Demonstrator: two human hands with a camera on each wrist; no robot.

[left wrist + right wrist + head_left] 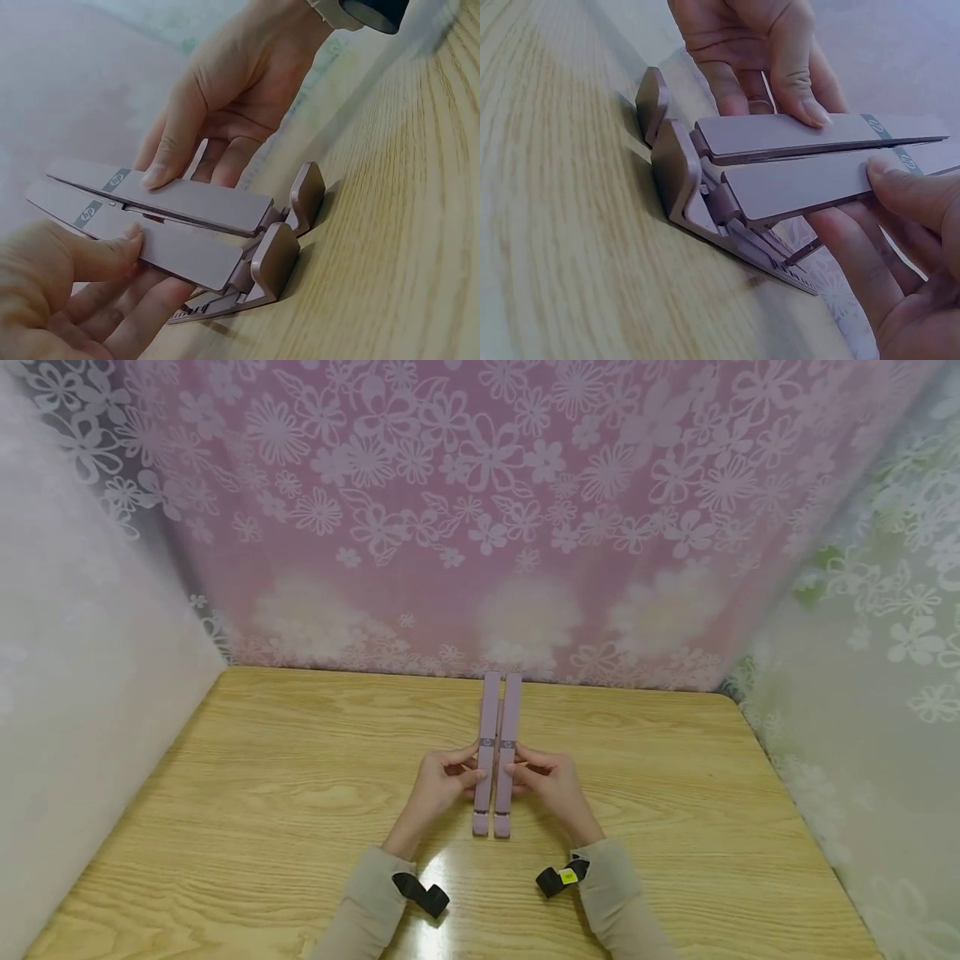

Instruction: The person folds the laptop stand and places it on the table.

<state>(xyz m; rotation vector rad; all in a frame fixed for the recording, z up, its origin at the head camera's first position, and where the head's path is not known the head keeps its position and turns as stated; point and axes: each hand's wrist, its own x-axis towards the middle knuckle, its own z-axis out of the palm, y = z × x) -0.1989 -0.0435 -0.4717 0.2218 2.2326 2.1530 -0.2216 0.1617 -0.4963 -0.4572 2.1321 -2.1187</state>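
Observation:
A folding laptop stand (512,710) in dusty pink, its two narrow arms side by side, stands on the table in front of me. Each arm bears a small hp badge. My left hand (438,781) pinches the left arm, thumb on top and fingers beneath. Likewise, my right hand (557,783) grips the right arm (802,180). In the left wrist view the upturned front lips (276,261) rest at the near end. The arms are raised at an angle above the base, and a thin strut (804,251) shows underneath. Some fingertips are hidden below the arms.
A wood-grain table (315,793) spreads around the stand, its far edge meeting a pink flowered curtain (450,527). Pale flowered curtains hang along the left (90,635) and right sides (862,693). Black straps (423,893) circle both wrists.

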